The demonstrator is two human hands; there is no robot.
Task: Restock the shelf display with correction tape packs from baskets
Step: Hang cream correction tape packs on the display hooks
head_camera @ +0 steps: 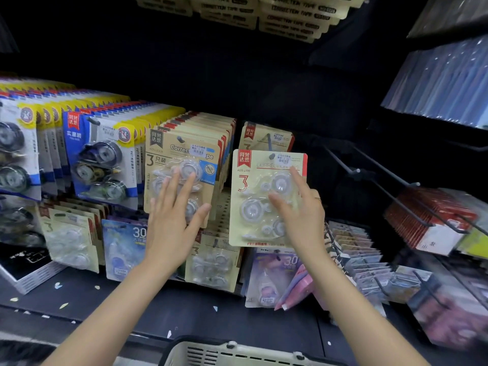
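A beige correction tape pack (253,202) with three clear dispensers hangs at the front of a peg hook, its hole over the hook tip. My right hand (298,215) grips its right side, thumb on the blister, fingers behind the card. A second matching pack (264,137) hangs further back on the same hook. My left hand (174,217) lies flat with fingers spread on the front pack of the full beige row (184,165) to the left, holding nothing. The cream basket (237,353) shows at the bottom edge; its contents are hidden.
Blue and yellow tape packs (100,159) fill hooks on the left. More packs hang on the lower row (211,262). Bare black peg hooks (369,175) jut out at right, beside red packets (427,217). A dark shelf ledge (184,305) runs below.
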